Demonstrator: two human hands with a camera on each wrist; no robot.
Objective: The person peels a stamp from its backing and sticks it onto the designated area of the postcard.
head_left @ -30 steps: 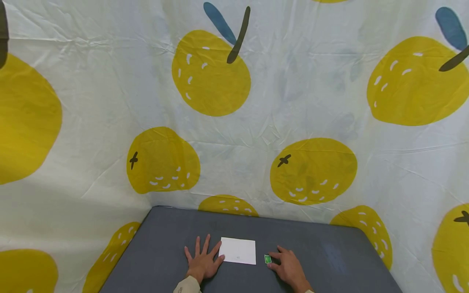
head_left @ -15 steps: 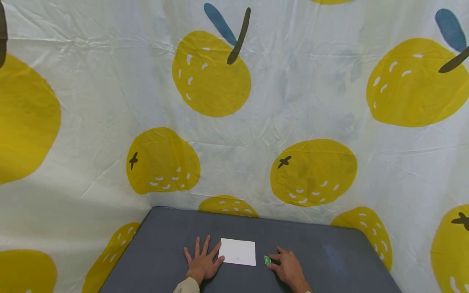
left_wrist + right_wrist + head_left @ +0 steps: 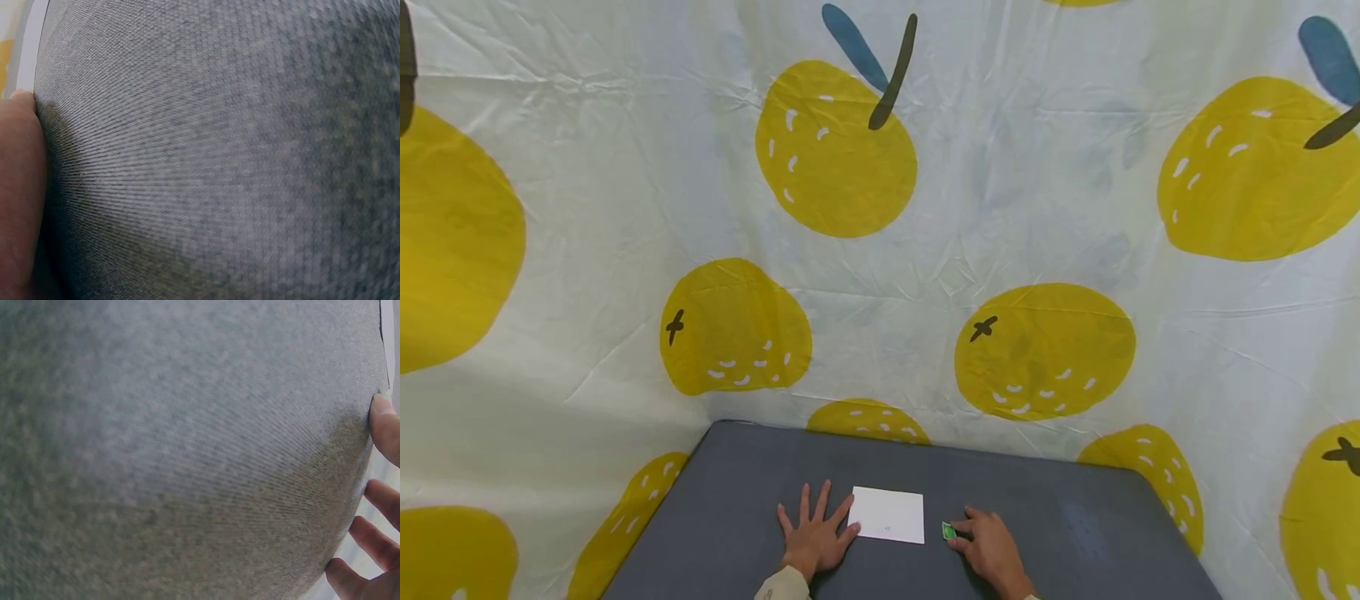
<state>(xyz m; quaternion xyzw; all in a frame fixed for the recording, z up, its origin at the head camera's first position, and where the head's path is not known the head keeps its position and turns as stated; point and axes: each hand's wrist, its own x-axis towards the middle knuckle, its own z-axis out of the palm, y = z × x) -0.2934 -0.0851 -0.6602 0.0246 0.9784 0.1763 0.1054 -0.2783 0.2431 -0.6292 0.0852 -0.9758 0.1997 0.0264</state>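
Note:
A white rectangular card or envelope [image 3: 889, 515], with a small faint mark near its lower edge, lies flat on the dark grey table. My left hand [image 3: 814, 537] rests spread on the tabletop, its thumb and index fingertip at the card's left edge. To the right of the card is a small green postage stamp [image 3: 948, 531] with a pale border. My right hand [image 3: 992, 546] pinches the stamp's right side between thumb and index finger; the stamp looks slightly bent. The right wrist view shows fingertips [image 3: 340, 569] on the cloth, with the stamp out of sight.
Grey ribbed fabric covers the table [image 3: 760, 467]. Behind it and at the sides hangs a white curtain [image 3: 880, 333] printed with yellow fruit, meeting the table's back edge.
The stamp, flat and more fully visible a second ago, now looks a little bent under the right fingertips. My left hand and the card stay in place.

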